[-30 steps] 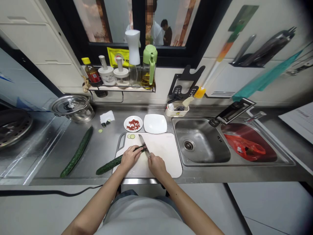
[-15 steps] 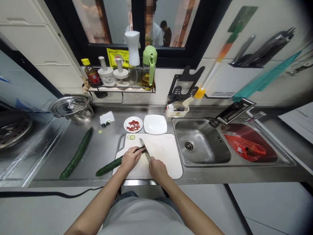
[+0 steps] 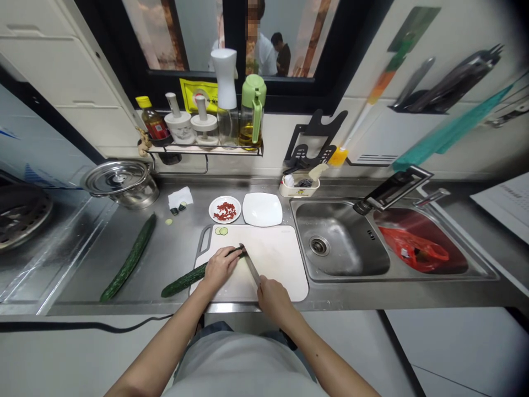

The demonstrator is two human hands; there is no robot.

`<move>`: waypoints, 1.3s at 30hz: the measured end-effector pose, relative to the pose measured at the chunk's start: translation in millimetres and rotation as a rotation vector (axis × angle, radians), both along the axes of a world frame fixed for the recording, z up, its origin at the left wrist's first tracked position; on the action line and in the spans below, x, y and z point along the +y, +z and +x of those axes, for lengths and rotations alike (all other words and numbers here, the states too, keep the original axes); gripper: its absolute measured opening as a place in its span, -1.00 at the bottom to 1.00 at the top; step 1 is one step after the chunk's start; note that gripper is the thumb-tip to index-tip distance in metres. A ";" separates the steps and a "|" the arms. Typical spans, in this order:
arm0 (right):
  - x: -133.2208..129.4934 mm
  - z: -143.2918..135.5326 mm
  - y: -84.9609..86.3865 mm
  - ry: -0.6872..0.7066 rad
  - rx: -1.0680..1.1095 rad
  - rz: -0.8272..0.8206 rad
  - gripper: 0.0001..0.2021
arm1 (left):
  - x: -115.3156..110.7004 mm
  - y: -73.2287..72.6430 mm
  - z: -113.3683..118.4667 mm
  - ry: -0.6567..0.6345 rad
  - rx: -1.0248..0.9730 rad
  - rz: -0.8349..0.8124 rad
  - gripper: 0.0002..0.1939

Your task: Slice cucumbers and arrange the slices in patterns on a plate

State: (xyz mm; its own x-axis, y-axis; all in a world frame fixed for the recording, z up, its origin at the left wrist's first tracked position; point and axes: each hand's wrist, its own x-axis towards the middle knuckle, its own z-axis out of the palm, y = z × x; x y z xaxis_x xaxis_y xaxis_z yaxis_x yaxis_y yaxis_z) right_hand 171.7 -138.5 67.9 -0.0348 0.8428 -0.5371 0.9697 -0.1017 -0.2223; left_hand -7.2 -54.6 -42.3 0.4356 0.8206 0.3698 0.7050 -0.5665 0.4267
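Note:
A dark green cucumber (image 3: 184,281) lies slantwise over the left edge of the white cutting board (image 3: 285,259). My left hand (image 3: 221,267) is closed over its upper part, with the cut end showing past the fingers. My right hand (image 3: 273,295) grips a knife (image 3: 250,266) by the handle, which the fingers hide. The blade points up and left, its tip beside the cucumber's cut end. Two pale cucumber slices (image 3: 221,231) rest at the board's top left. A second whole cucumber (image 3: 130,258) lies on the counter to the left.
Behind the board stand a small plate of red pieces (image 3: 225,209) and a white square plate (image 3: 262,209). A sink (image 3: 343,242) is at the right, holding a red plastic bag (image 3: 413,251). A lidded steel pot (image 3: 124,184) sits at the back left.
The knife and my right hand have drawn back toward me and slightly right, so the blade's tip now sits by the cucumber's end. My left hand has hardly moved.

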 end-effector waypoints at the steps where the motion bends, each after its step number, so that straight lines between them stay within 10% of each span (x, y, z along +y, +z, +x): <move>1: 1.0 -0.3 0.9 0.001 -0.003 -0.004 -0.69 | 0.0 0.0 -0.1 -0.001 0.000 0.000 -0.71; 39: 12.3 -11.2 -2.0 -0.006 -0.011 0.003 -0.69 | 0.5 -0.2 -0.4 0.009 0.006 -0.027 -0.72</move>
State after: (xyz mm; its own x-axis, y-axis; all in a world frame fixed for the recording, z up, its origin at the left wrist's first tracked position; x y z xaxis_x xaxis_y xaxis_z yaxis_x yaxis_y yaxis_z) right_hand 160.5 -126.2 65.9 -0.0242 0.8445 -0.5349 0.9714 -0.1067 -0.2123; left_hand -7.6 -54.1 -42.5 0.4299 0.8342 0.3454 0.7126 -0.5484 0.4375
